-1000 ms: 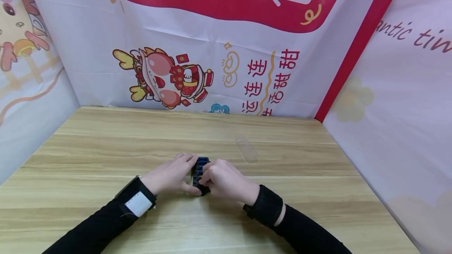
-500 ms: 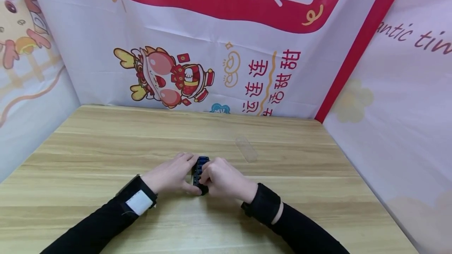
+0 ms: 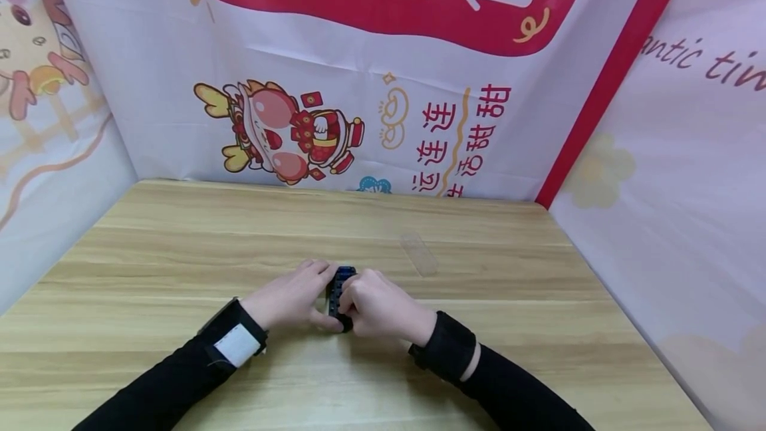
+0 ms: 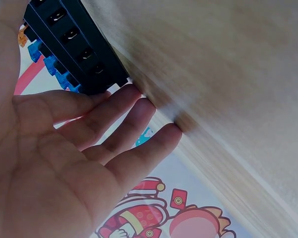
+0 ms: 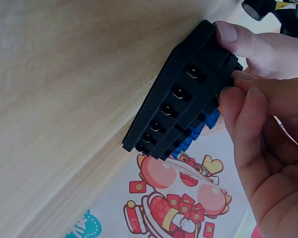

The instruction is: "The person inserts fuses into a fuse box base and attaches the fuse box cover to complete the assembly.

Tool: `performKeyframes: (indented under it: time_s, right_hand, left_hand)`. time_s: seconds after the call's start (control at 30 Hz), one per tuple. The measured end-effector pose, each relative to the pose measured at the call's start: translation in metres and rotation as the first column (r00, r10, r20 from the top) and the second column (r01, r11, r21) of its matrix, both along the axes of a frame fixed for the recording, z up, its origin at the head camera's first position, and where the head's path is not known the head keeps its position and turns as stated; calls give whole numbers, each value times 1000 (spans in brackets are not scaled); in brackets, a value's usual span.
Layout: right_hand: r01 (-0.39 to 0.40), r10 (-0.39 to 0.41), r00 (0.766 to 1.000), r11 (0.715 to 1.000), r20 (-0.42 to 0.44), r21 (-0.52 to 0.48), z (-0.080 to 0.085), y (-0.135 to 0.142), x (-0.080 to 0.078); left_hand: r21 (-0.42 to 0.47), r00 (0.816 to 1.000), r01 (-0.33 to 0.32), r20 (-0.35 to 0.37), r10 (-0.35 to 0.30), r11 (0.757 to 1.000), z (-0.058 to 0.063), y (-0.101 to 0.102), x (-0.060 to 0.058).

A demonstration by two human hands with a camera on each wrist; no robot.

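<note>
A black fuse box [image 3: 344,276] with a row of slots stands on the wooden table, in the middle of the head view. My left hand [image 3: 293,299] holds it between the thumb at the near end and the fingers at the far end. Several blue blade fuses [image 5: 212,118] stick up from its top, along with an orange blade fuse [image 4: 23,36]. My right hand [image 3: 385,308], fingers curled, pinches at the near end of the row. What its fingertips [image 5: 232,94] grip there is mostly hidden; it looks like a fuse in its slot.
A clear plastic cover [image 3: 419,253] lies on the table [image 3: 179,245], behind and to the right of the hands. Printed cloth [image 3: 335,52] hangs along the table's back edge and both sides.
The right hand has shifted very slightly at the near end of the fuse box. The left hand keeps its hold, and the clear cover has not moved.
</note>
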State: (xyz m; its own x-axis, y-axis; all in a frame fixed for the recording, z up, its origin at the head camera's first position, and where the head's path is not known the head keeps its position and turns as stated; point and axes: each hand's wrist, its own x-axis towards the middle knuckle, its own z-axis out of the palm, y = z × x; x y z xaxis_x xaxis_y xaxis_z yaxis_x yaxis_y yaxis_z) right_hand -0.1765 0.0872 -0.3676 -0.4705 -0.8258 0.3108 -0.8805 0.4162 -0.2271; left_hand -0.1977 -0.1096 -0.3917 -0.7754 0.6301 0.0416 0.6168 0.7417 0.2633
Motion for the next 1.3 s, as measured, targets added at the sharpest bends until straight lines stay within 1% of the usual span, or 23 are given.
performKeyframes:
  time_s: [0.13,0.4,0.83,1.17,1.3]
  right_hand:
    - [2,-2,1000,1000,-6,2,2,2,0]
    - [-13,13,1000,1000,-14,22,3,4,-2]
    - [12,-6,998,994,-62,105,8,6,0]
    - [1,6,998,993,-68,114,10,7,0]
    - [-7,17,997,993,-81,117,9,7,-1]
  left_hand:
    - [3,1000,-6,-2,6,1000,0,0,0]
    - [6,1000,16,-2,-16,1000,0,-1,-2]
    - [1,1000,11,3,-11,1000,1,-1,-1]
    - [-3,1000,1,9,-1,1000,0,0,-1]
    - [-6,1000,3,-2,-3,1000,0,0,0]
